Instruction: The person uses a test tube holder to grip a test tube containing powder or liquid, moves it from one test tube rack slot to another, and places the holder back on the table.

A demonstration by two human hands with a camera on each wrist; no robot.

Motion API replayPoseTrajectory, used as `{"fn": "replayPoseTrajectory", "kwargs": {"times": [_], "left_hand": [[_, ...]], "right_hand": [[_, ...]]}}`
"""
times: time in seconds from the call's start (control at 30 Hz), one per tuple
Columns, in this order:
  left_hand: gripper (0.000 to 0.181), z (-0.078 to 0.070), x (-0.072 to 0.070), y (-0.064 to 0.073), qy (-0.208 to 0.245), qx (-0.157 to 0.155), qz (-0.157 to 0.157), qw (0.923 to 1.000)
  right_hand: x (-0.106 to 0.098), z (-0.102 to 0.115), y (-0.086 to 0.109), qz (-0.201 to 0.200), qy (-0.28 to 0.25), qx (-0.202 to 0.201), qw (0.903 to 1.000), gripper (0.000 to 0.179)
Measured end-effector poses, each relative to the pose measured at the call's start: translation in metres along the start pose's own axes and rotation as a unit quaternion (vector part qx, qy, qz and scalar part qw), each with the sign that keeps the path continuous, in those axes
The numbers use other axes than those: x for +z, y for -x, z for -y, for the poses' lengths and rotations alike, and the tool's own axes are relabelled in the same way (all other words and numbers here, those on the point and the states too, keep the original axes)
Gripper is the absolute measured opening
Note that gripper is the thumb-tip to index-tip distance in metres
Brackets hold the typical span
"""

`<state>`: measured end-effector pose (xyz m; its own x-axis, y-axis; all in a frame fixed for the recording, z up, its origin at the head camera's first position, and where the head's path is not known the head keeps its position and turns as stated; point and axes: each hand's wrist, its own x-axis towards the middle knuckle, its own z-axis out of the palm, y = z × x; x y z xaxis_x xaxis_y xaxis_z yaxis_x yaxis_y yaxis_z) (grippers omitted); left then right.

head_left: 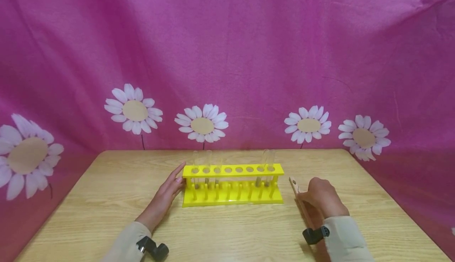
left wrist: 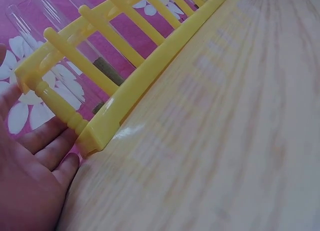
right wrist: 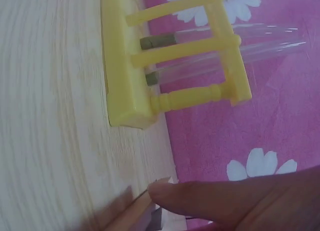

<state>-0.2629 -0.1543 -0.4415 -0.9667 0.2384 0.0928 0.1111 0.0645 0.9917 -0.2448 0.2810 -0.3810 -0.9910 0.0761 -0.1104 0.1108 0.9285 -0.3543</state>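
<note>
A yellow test tube rack [head_left: 232, 203] stands upright on the table. Three clear test tubes [head_left: 208, 158] are in its left holes and two more tubes [head_left: 271, 159] at its right end. Dark matter lies at the bottom of the tubes in both wrist views. At the rack's left end, my left hand [head_left: 164, 195] rests straight fingers [left wrist: 50, 141] against the end post. To the right of the rack, my right hand [head_left: 322, 197] grips a long wooden strip [head_left: 293, 184] with a round hole near its far end. The hand and sleeve cover most of the strip.
The wood-grained table [head_left: 231, 234] reaches to a pink cloth [head_left: 227, 57] printed with white daisies, which hangs behind it and along both sides. Short yellow pegs [head_left: 228, 191] stand in a row along the rack's front.
</note>
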Motion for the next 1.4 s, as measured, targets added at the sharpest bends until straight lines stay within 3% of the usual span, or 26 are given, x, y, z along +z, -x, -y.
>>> {"fn": "replayPoseTrajectory", "kwargs": {"times": [0.3,0.47,0.73,1.0,1.27,1.4], "left_hand": [[0.051,0.0,0.0,0.0,-0.002,-0.013,-0.009,0.9999],[0.05,-0.001,0.001,0.001,0.002,-0.006,-0.009,0.9999],[0.051,0.0,0.001,0.001,-0.003,-0.001,-0.009,1.0],[0.051,0.0,0.001,0.001,-0.005,-0.004,-0.011,0.9999],[0.052,0.001,0.001,0.0,0.002,-0.004,-0.012,0.9999],[0.051,0.001,0.001,0.0,0.005,-0.005,-0.015,0.9999]], "right_hand": [[0.001,0.005,0.0,0.006,0.012,0.004,0.9999,0.031],[0.003,0.007,-0.001,-0.008,0.021,-0.01,0.9997,0.03],[0.004,0.01,0.0,-0.01,0.029,-0.001,0.9995,0.022],[0.003,0.012,0.002,-0.016,0.002,0.029,0.9994,0.028],[0.001,0.014,-0.002,-0.036,-0.027,0.023,0.9987,0.031],[0.0,0.014,-0.005,-0.065,-0.034,0.019,0.9971,0.032]]}}
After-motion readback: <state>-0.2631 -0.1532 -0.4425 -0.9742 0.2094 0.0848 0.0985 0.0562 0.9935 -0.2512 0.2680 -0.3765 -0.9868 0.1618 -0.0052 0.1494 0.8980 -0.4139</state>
